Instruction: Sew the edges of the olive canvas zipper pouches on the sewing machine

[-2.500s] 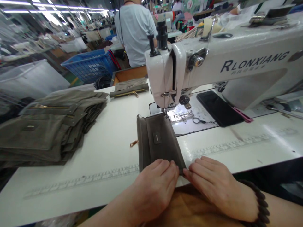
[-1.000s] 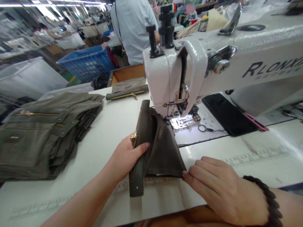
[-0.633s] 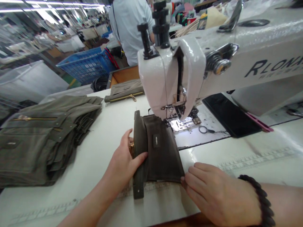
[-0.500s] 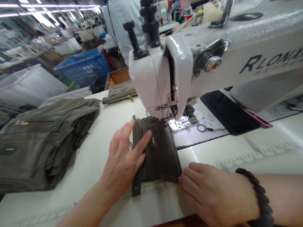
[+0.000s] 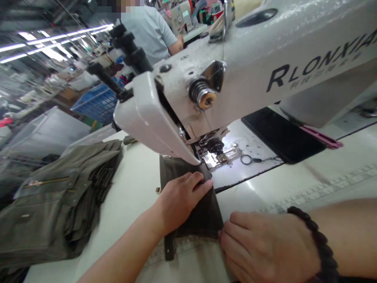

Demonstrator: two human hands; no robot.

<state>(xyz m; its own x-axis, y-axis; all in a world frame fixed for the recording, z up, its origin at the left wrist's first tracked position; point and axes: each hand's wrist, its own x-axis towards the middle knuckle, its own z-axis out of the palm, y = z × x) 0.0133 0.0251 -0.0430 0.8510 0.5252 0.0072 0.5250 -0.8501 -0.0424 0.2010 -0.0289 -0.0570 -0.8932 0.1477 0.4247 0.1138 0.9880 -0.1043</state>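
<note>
A dark olive fabric pouch (image 5: pixel 203 214) lies on the white table, its far right edge at the needle area of the sewing machine (image 5: pixel 156 114). A small brass-coloured zip pull (image 5: pixel 158 190) shows at its left side. My left hand (image 5: pixel 181 200) rests palm down on top of the pouch, fingers stretched out toward the machine and hiding its middle. With bent fingers closed, my right hand (image 5: pixel 265 243) grips the near right corner of the pouch; its fingertips are partly hidden. A dark beaded bracelet (image 5: pixel 316 236) circles the right wrist.
A stack of olive fabric pieces with zips (image 5: pixel 67 200) lies at left. A black phone (image 5: pixel 282 135) and a pink-handled tool (image 5: pixel 322 136) lie under the machine arm. A ruler strip (image 5: pixel 347 181) runs along the table. Behind are a blue crate (image 5: pixel 98 103) and another person (image 5: pixel 150 33).
My left hand has moved right, from the pouch's left edge onto its middle, covering the label. My right hand stays at the near corner. The view has tilted and shifted.
</note>
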